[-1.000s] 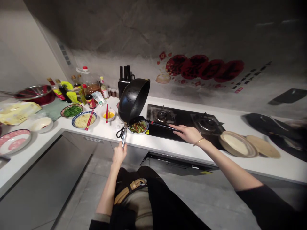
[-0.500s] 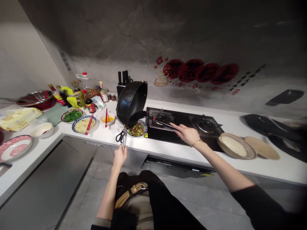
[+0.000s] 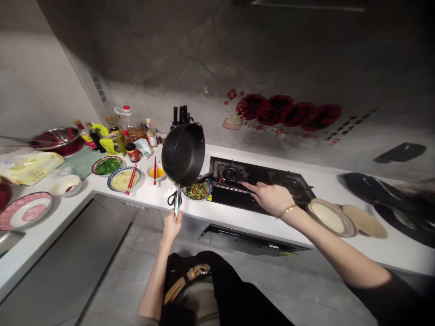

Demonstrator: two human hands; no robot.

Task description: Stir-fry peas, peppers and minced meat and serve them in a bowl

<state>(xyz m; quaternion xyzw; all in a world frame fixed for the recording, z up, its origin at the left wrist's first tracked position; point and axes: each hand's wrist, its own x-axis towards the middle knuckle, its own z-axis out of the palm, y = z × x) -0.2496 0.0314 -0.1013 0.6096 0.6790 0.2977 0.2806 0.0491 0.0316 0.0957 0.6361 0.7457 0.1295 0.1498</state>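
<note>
My left hand (image 3: 172, 225) is closed on the silver handle of a black wok (image 3: 181, 154). The wok is tipped steeply, its dark inside facing the right, with little visible in it. Beneath its lower rim is a blue-patterned bowl of chopped green and red food (image 3: 197, 190), partly covered. My right hand (image 3: 272, 197) grips the dark handle of a cooking spatula (image 3: 207, 178), index finger stretched along it. The spatula's dark end is over the bowl, beside the wok; its exact shape is hard to see. Black scissors (image 3: 171, 199) lie by the left hand.
Left of the wok stand a small bowl of yellow liquid (image 3: 156, 173) with red chopsticks, a noodle bowl (image 3: 124, 179) and a plate of greens (image 3: 107, 166). Sauce bottles (image 3: 132, 152) and a knife block (image 3: 180, 116) are behind. The gas hob (image 3: 251, 167) lies right.
The wok has turned so that more of its inside shows. My right hand and the spatula have shifted slightly right and down. The whole view has moved a little.
</note>
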